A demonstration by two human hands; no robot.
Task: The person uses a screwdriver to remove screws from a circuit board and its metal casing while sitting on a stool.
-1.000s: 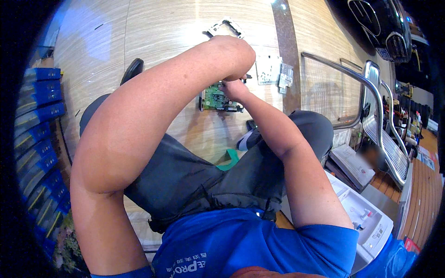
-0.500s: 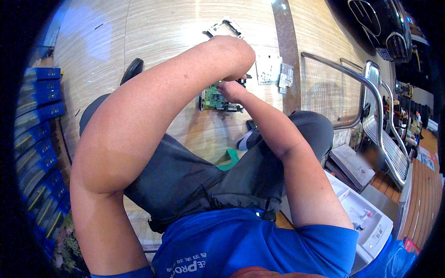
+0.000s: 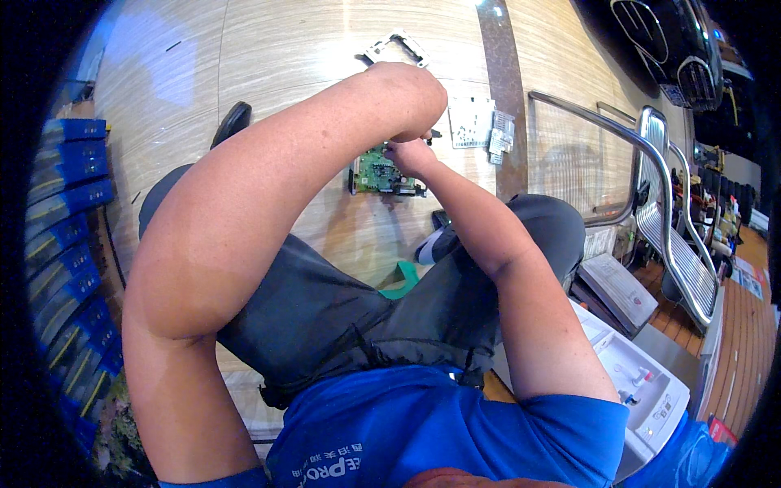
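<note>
A green circuit board (image 3: 374,175) in a dark-edged frame lies on the floor between my legs. My right hand (image 3: 413,157) is closed at the upper right of the board, fingertips curled down against it. Whatever it may pinch is too small to make out. My left arm bends across from the left, so that my left hand (image 3: 421,102) hangs over the far side of the board. Its fingers point down and are mostly hidden behind the wrist. A dark part (image 3: 435,134) sticks out just beside them.
Beyond my hands lies a pale bracket-like frame (image 3: 399,47). A white perforated plate (image 3: 472,122) and a grey metal piece (image 3: 501,137) are to the right. A green curved piece (image 3: 400,281) sits near my lap. A chrome chair (image 3: 671,220) stands right; blue boxes (image 3: 81,163) line the left.
My right hand has shifted very slightly up and to the right over the board. The left arm and the board look nearly unchanged.
</note>
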